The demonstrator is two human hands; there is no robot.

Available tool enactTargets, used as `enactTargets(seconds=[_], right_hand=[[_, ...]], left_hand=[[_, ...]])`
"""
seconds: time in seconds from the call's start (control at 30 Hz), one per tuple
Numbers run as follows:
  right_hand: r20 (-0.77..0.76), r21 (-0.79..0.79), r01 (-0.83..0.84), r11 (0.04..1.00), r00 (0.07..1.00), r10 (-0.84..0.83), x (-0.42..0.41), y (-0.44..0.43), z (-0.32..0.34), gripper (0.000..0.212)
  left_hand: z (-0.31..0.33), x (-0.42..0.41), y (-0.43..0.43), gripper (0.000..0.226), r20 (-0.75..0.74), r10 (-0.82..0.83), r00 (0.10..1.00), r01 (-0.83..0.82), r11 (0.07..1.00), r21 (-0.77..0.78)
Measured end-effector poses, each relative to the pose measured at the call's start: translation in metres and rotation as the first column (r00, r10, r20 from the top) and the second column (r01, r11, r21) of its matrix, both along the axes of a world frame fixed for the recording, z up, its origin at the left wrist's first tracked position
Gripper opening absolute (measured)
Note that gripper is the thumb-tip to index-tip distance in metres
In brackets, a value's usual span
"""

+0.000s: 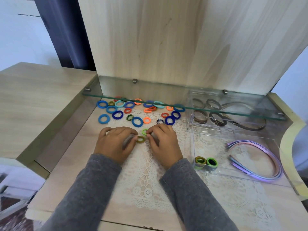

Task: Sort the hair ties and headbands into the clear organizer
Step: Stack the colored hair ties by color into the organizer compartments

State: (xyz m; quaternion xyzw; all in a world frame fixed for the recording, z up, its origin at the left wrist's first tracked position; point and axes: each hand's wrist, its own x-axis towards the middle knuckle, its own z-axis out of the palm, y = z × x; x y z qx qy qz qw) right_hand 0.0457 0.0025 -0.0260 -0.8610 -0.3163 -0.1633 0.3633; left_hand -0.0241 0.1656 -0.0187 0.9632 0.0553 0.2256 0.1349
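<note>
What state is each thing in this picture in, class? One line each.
Left hand: pinches olive hair tie.
Right hand: fingertips on lime hair tie, grip unclear.
Clear organizer: open, partly filled.
Headbands: lying in organizer.
Loose hair ties: scattered, unsorted.

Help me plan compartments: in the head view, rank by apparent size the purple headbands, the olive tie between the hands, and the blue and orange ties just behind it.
1. purple headbands, by far.
2. blue tie.
3. olive tie and orange tie look alike; the olive is nearer and partly covered, so unranked.
</note>
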Motion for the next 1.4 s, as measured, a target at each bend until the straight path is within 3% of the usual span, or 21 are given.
enactTargets(seconds=[0.13, 0.27, 0.6, 0.93, 1.1, 1.23, 1.4], right_hand=[[0.052, -0.076, -0.058, 0.995, 0.997, 0.062, -0.003, 0.002, 0.001, 0.005], [0.041, -0.118, -0.083, 0.989, 0.995, 0.089, -0.005, 0.001, 0.004, 0.008], [-0.015, -0.178, -0.113, 0.978, 0.994, 0.112, -0.007, 0.001, 0.009, 0.013], [-0.056, -0.198, -0.115, 0.973, 0.993, 0.106, -0.006, 0.001, 0.008, 0.017], [0.071, -0.158, 0.098, 0.983, 0.994, -0.088, 0.002, -0.003, 0.008, 0.028], [0.079, -0.154, 0.281, 0.947, 0.959, -0.272, 0.014, -0.005, 0.0, 0.034], [0.11, -0.184, 0.376, 0.908, 0.926, -0.361, 0.017, -0.003, -0.008, 0.038]], left_hand=[[0.0, 0.0, 0.001, 0.015, -0.005, 0.167, 0.986, -0.167, 0.986, -0.017], [0.0, 0.002, 0.002, 0.019, -0.032, 0.248, 0.968, -0.248, 0.969, -0.011], [0.004, 0.028, 0.007, 0.028, -0.034, 0.339, 0.94, -0.34, 0.94, -0.012], [-0.005, 0.041, 0.009, 0.035, -0.038, 0.314, 0.949, -0.314, 0.949, 0.022], [-0.005, 0.039, 0.009, 0.029, -0.02, 0.309, 0.951, -0.309, 0.951, -0.003], [-0.004, 0.038, 0.009, 0.029, -0.043, 0.333, 0.942, -0.334, 0.943, -0.009], [-0.001, 0.035, 0.008, 0.028, -0.067, 0.371, 0.926, -0.373, 0.928, -0.017]])
